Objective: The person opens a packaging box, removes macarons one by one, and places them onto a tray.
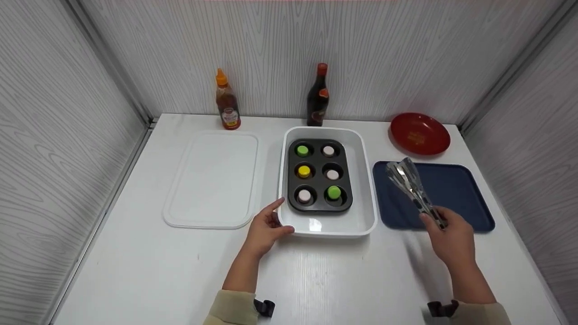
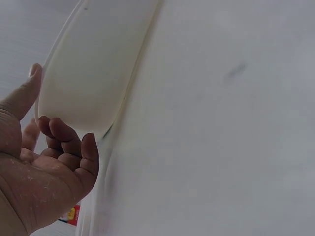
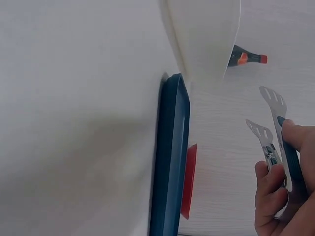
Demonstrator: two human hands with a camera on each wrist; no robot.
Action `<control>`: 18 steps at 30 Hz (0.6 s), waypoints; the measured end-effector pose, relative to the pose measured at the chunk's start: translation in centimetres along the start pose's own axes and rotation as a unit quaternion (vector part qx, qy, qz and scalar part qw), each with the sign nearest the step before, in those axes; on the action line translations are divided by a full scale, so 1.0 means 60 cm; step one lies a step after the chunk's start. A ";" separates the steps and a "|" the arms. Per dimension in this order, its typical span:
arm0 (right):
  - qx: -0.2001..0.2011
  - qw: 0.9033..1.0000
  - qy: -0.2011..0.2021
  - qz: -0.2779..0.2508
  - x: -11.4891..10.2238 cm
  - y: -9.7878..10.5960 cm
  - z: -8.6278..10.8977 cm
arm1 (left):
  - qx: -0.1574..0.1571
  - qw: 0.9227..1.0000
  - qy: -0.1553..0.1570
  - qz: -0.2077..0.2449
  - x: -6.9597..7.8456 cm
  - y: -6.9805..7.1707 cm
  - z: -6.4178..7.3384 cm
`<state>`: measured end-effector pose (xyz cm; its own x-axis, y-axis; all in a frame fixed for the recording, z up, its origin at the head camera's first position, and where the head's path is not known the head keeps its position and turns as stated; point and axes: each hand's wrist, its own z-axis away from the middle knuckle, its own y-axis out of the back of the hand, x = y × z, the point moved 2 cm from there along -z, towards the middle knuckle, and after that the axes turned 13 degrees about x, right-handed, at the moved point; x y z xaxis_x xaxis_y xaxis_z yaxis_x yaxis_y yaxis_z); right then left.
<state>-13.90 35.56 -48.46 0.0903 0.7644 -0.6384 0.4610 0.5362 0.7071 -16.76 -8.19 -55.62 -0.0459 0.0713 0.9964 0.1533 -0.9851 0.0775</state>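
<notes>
My left hand (image 1: pixel 265 230) holds the near left corner of a white rectangular tub (image 1: pixel 361 228), thumb and index finger spread along its two sides. In the left wrist view the other fingers (image 2: pixel 88 157) curl in close to the tub wall. Inside the tub lies a dark muffin tin (image 1: pixel 317 180). Each of its cups holds a small round piece, among them a green one (image 1: pixel 334 192), a yellow one (image 1: pixel 304 171) and a pale pink one (image 1: pixel 304 195). My right hand (image 1: pixel 454 237) grips metal tongs (image 1: pixel 411 185), raised over a navy tray (image 1: pixel 469 198) with their slotted ends apart.
A white lid (image 1: pixel 214 180) lies left of the tub. Against the back wall stand a sauce bottle with an orange cap (image 1: pixel 228 106) and a dark bottle with a red cap (image 1: pixel 318 99). A red plate (image 1: pixel 420 134) sits behind the navy tray.
</notes>
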 end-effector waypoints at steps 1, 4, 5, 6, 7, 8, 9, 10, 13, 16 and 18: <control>0.000 1.000 0.008 -0.004 -0.006 -0.004 -0.001 | 0.002 1.000 0.000 0.002 0.000 0.001 0.000; 0.000 0.999 0.031 -0.017 -0.026 -0.017 -0.004 | 0.007 1.000 0.001 0.004 0.000 0.002 0.001; 0.002 0.999 0.040 -0.019 -0.032 -0.021 -0.005 | 0.008 1.000 0.002 0.004 0.000 0.002 0.001; 0.004 0.999 0.049 -0.022 -0.037 -0.025 -0.007 | 0.009 1.000 0.004 0.004 0.000 0.002 0.001; 0.005 0.998 0.057 -0.025 -0.043 -0.029 -0.008 | 0.010 1.000 0.005 0.004 0.000 0.002 0.001; 0.005 0.998 0.064 -0.029 -0.048 -0.033 -0.010 | 0.010 1.000 0.006 0.002 -0.001 0.001 0.001; 0.005 0.997 0.071 -0.033 -0.053 -0.037 -0.011 | 0.010 1.000 0.008 0.000 -0.001 0.000 0.001; 0.004 0.996 0.076 -0.036 -0.059 -0.040 -0.012 | 0.009 1.000 0.012 0.000 -0.001 0.000 0.001; -0.004 0.995 0.085 -0.045 -0.074 -0.051 -0.014 | 0.008 1.000 0.019 -0.003 -0.002 -0.003 0.001; -0.014 0.995 0.091 -0.045 -0.089 -0.061 -0.015 | 0.009 1.000 0.024 -0.003 -0.002 -0.003 0.001; -0.019 0.994 0.094 -0.047 -0.099 -0.068 -0.015 | 0.010 1.000 0.022 -0.004 -0.002 -0.002 0.002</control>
<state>-17.13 29.16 -47.27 -0.1191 0.7618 -0.6368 0.4257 0.6186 0.6604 -16.67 -8.06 -55.73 -0.0914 0.0725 0.9932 0.1720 -0.9812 0.0875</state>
